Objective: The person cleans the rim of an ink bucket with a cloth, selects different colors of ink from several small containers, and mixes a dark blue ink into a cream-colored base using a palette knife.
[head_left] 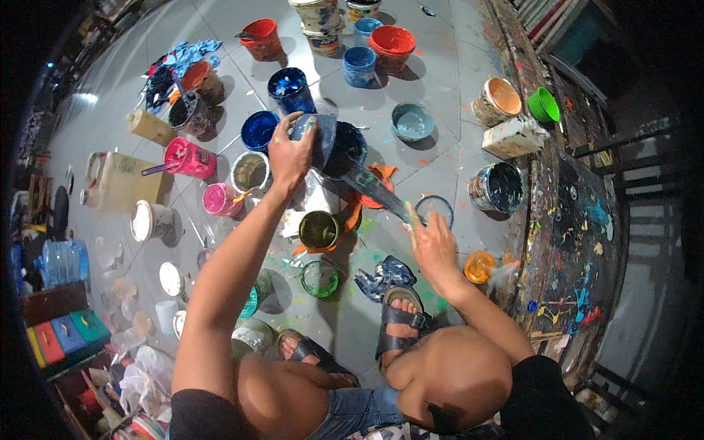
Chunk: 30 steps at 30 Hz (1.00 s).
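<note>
My left hand (291,152) grips a grey-blue plastic tub (321,139), tilted on its side, with fingers over its rim and base. Against it sits a dark container with navy paint (347,149); whether the two touch is hard to make out. My right hand (434,246) is closed on the lower end of a long, flat, paint-coated stick (378,192). The stick's upper end reaches the dark container. Just left of the tub stand two pots of blue paint (290,91). Below it are an olive-coloured paint pot (319,229) and an orange cloth (380,177).
Pink pots (189,158) and a large jug (121,182) stand left. Red buckets (392,48) are at the back. A grey-blue bowl (413,122) and a dark paint bucket (496,187) stand right. Crumpled dark plastic (385,279) lies by my foot.
</note>
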Each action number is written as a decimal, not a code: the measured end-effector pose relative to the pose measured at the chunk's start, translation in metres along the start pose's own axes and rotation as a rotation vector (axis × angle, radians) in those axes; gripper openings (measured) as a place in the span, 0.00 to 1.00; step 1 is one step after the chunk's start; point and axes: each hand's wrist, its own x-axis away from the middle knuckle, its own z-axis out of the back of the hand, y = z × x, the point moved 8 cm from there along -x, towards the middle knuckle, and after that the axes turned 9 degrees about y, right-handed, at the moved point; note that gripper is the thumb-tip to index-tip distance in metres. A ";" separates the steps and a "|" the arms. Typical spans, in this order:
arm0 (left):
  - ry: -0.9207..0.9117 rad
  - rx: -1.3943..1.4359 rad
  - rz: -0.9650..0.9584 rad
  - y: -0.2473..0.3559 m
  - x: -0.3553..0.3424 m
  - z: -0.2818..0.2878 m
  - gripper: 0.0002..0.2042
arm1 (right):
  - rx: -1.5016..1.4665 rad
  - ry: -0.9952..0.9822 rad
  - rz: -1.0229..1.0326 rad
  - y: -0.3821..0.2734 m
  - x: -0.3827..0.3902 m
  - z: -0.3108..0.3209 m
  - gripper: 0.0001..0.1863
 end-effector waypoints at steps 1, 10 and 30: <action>-0.003 0.010 0.018 -0.003 -0.001 0.003 0.22 | 0.008 -0.028 0.005 -0.001 0.000 0.005 0.28; -0.026 0.016 0.003 0.022 0.004 -0.002 0.22 | 0.188 -0.065 0.081 -0.001 0.005 0.056 0.27; 0.041 0.486 0.219 -0.020 -0.042 0.011 0.23 | 0.054 0.030 0.125 -0.003 -0.009 0.130 0.25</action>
